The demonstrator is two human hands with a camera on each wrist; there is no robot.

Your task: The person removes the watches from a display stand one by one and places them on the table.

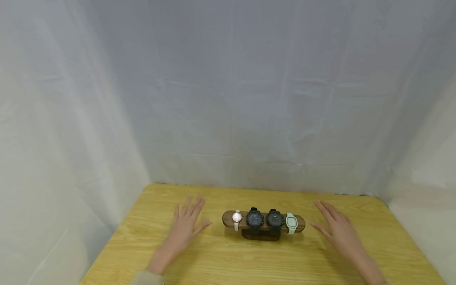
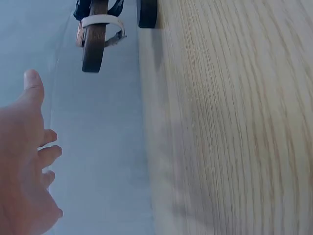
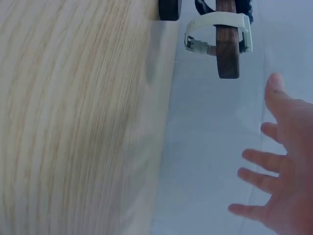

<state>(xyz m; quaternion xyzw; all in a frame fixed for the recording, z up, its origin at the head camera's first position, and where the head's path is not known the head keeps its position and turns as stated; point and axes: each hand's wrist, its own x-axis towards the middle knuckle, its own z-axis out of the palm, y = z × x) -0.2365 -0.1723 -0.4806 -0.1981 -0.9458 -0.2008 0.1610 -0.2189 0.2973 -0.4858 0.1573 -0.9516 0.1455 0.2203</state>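
A dark wooden watch stand [image 1: 261,234] bears a small rose-gold watch [image 1: 236,216] with a pale strap, two chunky black watches [image 1: 255,218] and a mint-green watch [image 1: 291,221] with a square face. Left of the stand, my left hand [image 1: 181,229] is held over the table, fingers spread and nothing in it. On the other side my right hand [image 1: 340,233] hovers likewise, its fingers extended toward the back. Each wrist view shows the near end of the stand's bar [image 2: 93,54] apart from the hand, with the mint-green strap [image 3: 215,19] looped round it on the right.
The stand sits on a light wooden table [image 1: 213,265] with visible grain. White cloth [image 1: 231,99] hangs behind the table's back edge, and more cloth [image 1: 53,158] encloses the left and right sides.
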